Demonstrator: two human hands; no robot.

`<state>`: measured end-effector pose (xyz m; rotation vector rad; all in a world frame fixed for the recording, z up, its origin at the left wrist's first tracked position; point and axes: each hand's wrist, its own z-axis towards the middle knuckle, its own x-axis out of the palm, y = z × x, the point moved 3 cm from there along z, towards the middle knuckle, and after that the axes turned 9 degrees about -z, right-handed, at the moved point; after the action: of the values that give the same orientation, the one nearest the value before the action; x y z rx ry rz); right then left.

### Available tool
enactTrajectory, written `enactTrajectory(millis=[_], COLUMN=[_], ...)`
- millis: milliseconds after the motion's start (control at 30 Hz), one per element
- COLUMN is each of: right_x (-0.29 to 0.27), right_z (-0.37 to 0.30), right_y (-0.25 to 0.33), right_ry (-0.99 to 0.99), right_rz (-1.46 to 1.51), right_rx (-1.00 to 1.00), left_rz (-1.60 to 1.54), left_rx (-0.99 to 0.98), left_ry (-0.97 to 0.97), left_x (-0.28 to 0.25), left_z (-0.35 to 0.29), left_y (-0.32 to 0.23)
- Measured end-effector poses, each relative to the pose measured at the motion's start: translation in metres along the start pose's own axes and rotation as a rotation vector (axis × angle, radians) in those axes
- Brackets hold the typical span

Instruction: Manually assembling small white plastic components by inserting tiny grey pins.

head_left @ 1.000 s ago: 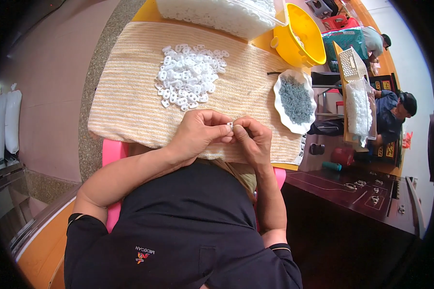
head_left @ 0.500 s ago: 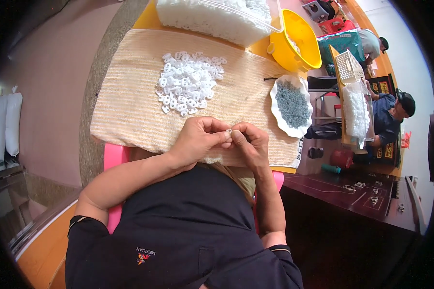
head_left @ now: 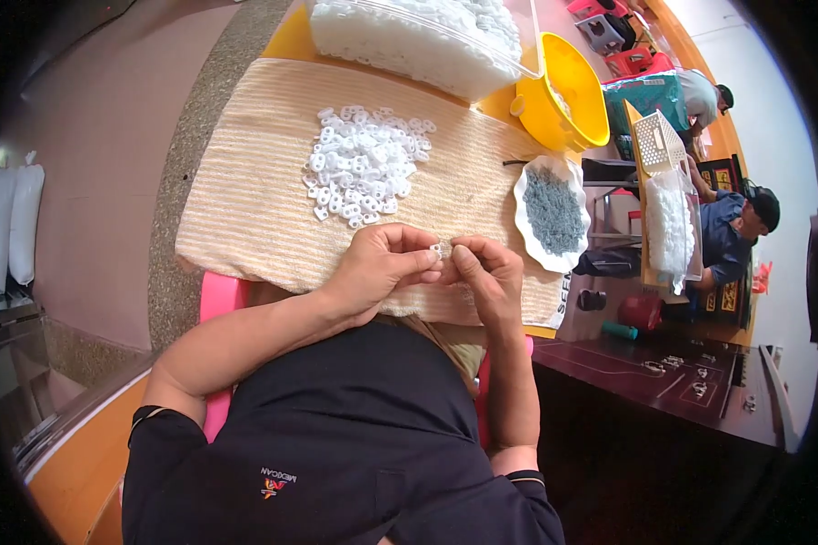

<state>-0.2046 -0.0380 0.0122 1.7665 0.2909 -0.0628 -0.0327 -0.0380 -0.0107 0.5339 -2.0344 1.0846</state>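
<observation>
My left hand (head_left: pixel 379 270) pinches a small white plastic piece with holes (head_left: pixel 436 249) between thumb and forefinger, near the front edge of the towel. Just to its right, a narrow gap away, the thumb and forefinger of my right hand (head_left: pixel 489 275) are pressed together. Whatever they hold, if anything, is too small to make out. Beyond my hands lies a loose pile of similar white plastic pieces (head_left: pixel 364 163). A scalloped white dish (head_left: pixel 522 216) filled with small grey-blue pieces (head_left: pixel 554 211) stands to the right.
A striped beige towel (head_left: pixel 245 173) covers the table. At the back stands a clear bin (head_left: pixel 409 56) full of white pieces, beside a yellow container (head_left: pixel 580 113). Off to the right, a person in a dark cap (head_left: pixel 732 227) sits by another table with a long white-filled tray (head_left: pixel 671 218).
My right hand has drawn slightly to the right, away from my left, and the white piece shows more clearly at my left fingertips. The whole view has shifted a little.
</observation>
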Motion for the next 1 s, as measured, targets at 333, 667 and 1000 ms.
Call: enactTrajectory(millis=[333, 667, 1000], right_x=[0.001, 0.03, 0.025], right_z=[0.074, 0.118, 0.108], right_y=[0.036, 0.047, 0.046], right_ry=[-0.068, -0.079, -0.054], right_rz=[-0.643, -1.104, -1.107], right_rx=[-0.413, -0.555, -0.486], left_rz=[-0.068, -0.079, -0.07], left_rx=[0.012, -0.004, -0.006], left_ry=[-0.009, -0.005, -0.014], left_x=[0.001, -0.001, 0.0], left_z=[-0.001, 0.001, 0.0], left_y=[0.002, 0.001, 0.0])
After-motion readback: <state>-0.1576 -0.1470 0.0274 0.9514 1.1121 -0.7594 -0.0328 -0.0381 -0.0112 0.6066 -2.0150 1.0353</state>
